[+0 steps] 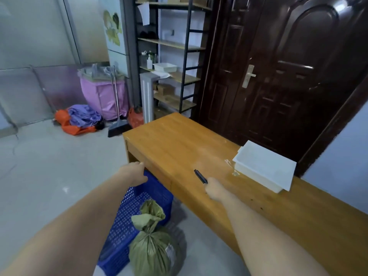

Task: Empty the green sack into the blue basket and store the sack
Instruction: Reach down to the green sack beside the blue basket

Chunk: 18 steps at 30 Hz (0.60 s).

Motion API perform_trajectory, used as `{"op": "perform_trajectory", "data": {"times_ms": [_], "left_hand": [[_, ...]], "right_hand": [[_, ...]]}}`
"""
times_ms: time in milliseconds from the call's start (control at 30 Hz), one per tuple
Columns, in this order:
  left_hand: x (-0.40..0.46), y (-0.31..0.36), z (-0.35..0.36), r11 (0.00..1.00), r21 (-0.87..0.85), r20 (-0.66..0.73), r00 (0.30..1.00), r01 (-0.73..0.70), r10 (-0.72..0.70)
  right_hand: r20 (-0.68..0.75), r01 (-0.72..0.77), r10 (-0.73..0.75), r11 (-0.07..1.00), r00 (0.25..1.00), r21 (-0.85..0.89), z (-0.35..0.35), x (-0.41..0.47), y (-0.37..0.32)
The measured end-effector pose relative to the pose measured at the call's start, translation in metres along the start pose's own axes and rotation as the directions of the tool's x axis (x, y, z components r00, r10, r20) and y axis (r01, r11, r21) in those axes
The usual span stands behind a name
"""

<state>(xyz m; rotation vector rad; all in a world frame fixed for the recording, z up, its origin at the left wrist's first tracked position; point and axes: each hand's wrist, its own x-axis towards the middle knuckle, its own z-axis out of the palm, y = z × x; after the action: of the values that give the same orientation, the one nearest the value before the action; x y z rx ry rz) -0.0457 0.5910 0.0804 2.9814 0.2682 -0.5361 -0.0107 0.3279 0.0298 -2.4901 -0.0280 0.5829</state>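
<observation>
Looking from left to right, you have no readable writing anywhere: the pale tag on the sack's side is too blurred to make out, and the stickers on the far cabinet show only leaf shapes.

Far left on the floor lie one orange bag (67, 124) with purple cloth (83, 114) heaped on it, one pink-lined bin (103, 96) behind, and one broom (117, 116) leaning against the bin.

Your left hand (135, 174) reaches out to the far rim of the one blue basket (127, 216), fingers curled at the rim beside the table's near-left corner; you cannot tell from this angle whether they actually grip it. The basket stands on the floor against the table's left side.

One green sack (151, 246) sits on the floor at the near end, touching the basket's right side, upright, full, its neck tied shut and its top flopping over the basket.

One metal shelf unit (171, 56) stands at the far wall, holding one white tray (164, 67) and a few bottles too small to count.

Your right hand (214, 190) is clenched around one black pen-like stick (200, 176), its tip pointing away over the wooden table (179, 140).

One white bin (262, 168) lies upside down on the table's right edge, in front of the dark door (278, 66).
</observation>
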Motion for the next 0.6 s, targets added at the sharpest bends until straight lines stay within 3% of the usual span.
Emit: {"op": "perform_trajectory", "data": {"times_ms": [233,467,600], "left_hand": [[0.054,-0.014,0.076,1.0,0.007,0.179,0.984,0.015,-0.016],[0.131,-0.019,0.129,0.996,-0.02,0.28,0.957,0.087,-0.078],[0.168,-0.013,0.177,0.984,-0.127,0.316,0.946,0.126,-0.08]], "right_hand": [[0.14,-0.036,0.042,0.998,0.989,-0.047,0.058,0.069,0.011],[0.288,0.032,-0.018,0.998,0.957,-0.047,0.133,0.148,0.019],[0.39,-0.097,0.102,0.995,0.915,-0.032,0.196,0.171,0.052]]}}
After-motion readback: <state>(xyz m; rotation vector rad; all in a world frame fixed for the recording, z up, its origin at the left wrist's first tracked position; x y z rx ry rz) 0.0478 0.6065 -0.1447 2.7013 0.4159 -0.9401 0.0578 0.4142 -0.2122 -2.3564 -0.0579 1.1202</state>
